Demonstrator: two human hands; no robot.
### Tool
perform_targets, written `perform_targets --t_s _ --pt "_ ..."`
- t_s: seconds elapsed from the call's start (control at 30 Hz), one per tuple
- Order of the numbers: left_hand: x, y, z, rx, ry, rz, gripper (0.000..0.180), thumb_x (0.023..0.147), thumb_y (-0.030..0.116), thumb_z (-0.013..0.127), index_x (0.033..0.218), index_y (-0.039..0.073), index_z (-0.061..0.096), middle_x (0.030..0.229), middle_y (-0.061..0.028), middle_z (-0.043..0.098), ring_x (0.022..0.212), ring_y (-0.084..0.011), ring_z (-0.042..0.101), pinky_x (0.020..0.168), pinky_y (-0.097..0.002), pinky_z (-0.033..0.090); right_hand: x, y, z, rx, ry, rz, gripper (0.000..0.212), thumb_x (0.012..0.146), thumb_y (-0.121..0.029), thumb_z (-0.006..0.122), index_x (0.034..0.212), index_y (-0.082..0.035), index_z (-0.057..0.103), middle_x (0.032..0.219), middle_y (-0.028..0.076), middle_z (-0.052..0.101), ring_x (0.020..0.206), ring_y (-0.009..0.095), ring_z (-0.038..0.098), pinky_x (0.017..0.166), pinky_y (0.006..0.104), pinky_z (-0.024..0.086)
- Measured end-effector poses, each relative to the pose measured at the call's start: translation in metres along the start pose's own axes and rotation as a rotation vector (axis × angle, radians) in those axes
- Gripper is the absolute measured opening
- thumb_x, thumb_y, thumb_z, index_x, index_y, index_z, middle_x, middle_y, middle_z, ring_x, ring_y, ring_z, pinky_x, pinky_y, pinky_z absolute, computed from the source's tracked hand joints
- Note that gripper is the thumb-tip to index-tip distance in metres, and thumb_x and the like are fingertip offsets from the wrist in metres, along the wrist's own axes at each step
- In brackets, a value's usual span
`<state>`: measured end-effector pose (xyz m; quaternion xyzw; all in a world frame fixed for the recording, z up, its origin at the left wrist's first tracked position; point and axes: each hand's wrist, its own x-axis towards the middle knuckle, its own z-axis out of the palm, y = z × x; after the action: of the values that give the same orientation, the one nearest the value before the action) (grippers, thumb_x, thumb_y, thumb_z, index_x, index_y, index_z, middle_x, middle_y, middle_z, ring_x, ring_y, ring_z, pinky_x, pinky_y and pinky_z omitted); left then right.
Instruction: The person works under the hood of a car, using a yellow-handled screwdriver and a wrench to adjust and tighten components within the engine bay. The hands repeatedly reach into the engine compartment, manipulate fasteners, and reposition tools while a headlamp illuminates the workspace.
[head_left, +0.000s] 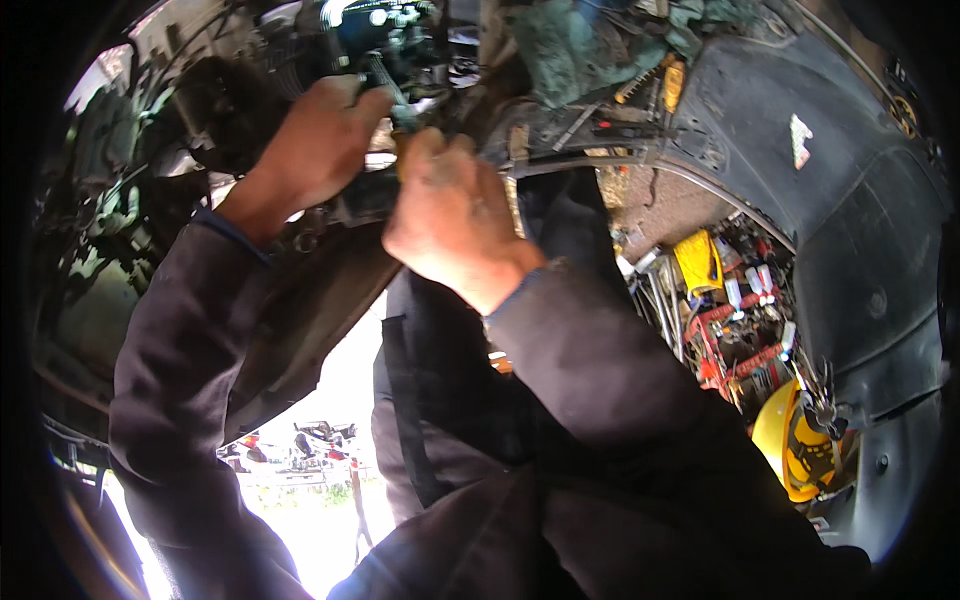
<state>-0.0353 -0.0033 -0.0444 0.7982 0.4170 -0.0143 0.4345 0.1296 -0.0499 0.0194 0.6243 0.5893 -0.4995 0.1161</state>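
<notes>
Both my arms in dark sleeves reach up into a vehicle's engine bay. My left hand (318,140) has its fingers closed around a thin ribbed metal part (385,80) among the engine parts. Just to the right of it, my right hand (450,205) is curled into a fist around a small tool handle (402,138), of which only an orange-brown tip shows. The two hands nearly touch. What the tool's end meets is hidden behind my fingers.
A dark engine block with hoses (130,200) fills the left. A black body panel (800,130) curves over the right. Below it lies an open toolbox with red and yellow tools (735,310) and a yellow hard hat (795,445). A greenish rag (570,45) lies at the top.
</notes>
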Motion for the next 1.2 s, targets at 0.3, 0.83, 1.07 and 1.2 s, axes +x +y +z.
perform_targets --t_s 0.3,0.83,1.07,1.2 --pt "0.015 0.043 -0.007 -0.788 0.122 -0.822 0.055 0.092 0.045 0.059 0.08 -0.009 0.057 0.07 -0.0207 0.057 0.069 -0.0232 0.053 0.069 -0.0397 0.044 -0.02 0.025 -0.012 0.258 0.134 0.035 0.037 0.078 -0.006 0.06 0.109 0.005 0.046 0.098 0.026 0.052 0.088 0.045 0.059 0.078 0.0495 0.051" --pt "-0.008 0.094 -0.008 -1.232 0.616 -1.058 0.011 0.095 0.015 0.057 0.098 0.005 0.06 0.072 0.007 0.05 0.052 -0.0009 0.037 0.044 -0.0184 0.027 0.074 0.087 -0.025 0.16 0.467 -0.504 0.04 0.073 -0.016 0.078 0.109 -0.003 0.064 0.095 0.019 0.063 0.084 0.037 0.065 0.073 0.0429 0.055" --pt "-0.002 0.093 -0.013 -1.31 0.656 -1.114 0.014 0.097 0.016 0.058 0.106 0.006 0.06 0.067 0.0068 0.045 0.046 -0.0019 0.036 0.04 -0.0199 0.029 0.113 0.034 -0.009 0.075 0.262 -0.647 0.011 0.084 -0.014 0.056 0.091 -0.008 0.061 0.088 0.011 0.062 0.086 0.03 0.064 0.072 0.0415 0.052" --pt "-0.002 0.093 -0.016 -1.33 0.654 -1.142 0.015 0.097 0.015 0.057 0.109 0.007 0.06 0.069 0.0065 0.046 0.046 -0.0021 0.036 0.04 -0.0199 0.029 0.114 0.032 -0.011 0.094 0.254 -0.663 0.01 0.083 -0.014 0.057 0.09 -0.008 0.061 0.088 0.012 0.063 0.085 0.031 0.066 0.072 0.042 0.052"
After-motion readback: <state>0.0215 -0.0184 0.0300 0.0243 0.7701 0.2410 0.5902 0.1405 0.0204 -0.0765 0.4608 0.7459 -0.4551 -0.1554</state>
